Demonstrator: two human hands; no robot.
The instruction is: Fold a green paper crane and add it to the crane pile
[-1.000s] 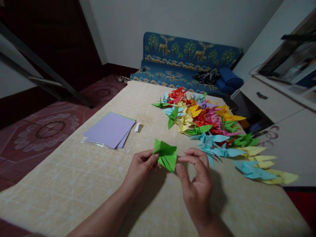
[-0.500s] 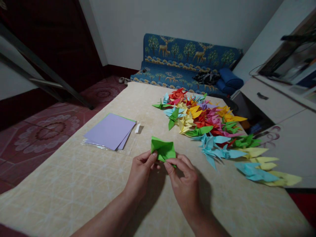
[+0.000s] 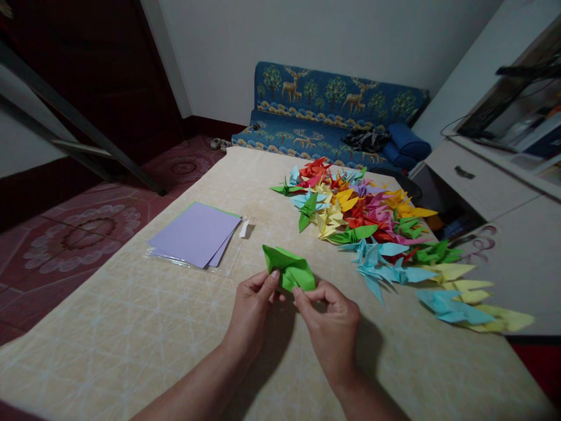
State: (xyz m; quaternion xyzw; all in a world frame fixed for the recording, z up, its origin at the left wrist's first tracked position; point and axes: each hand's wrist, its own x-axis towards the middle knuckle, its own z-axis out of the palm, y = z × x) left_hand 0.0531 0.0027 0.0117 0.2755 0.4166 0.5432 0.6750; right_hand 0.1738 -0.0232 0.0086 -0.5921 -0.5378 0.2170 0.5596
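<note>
I have both hands in view at the near middle of a bench (image 3: 144,327) covered with a pale yellow, line-patterned cloth. Between them, held up above the cloth, is a small, partly folded piece of bright green paper (image 3: 291,272). The left hand (image 3: 252,307) is closed in a pinch on its left side, thumb lying on top and the other fingers curled beneath. The right hand (image 3: 331,321) pinches the lower right part, its thumb tip pressed near the bottom edge; I cannot tell how its hidden fingers sit behind the paper. A raised flap peaks at the upper left corner, and creases run through the middle.

Beyond the left hand, I see a short stack of flat, square purple paper sheets (image 3: 197,231) lying on a clear plastic wrapper (image 3: 172,257), with a green edge showing along the back. Just right of the stack sits a small white paper slip (image 3: 244,228).

On the right of the bench I see a crowded spread of folded paper cranes (image 3: 363,213) in red, orange, yellow, pink, green and light blue, well apart from the green piece. Past the far edge stands a blue sofa (image 3: 302,131) patterned with deer and trees.
</note>
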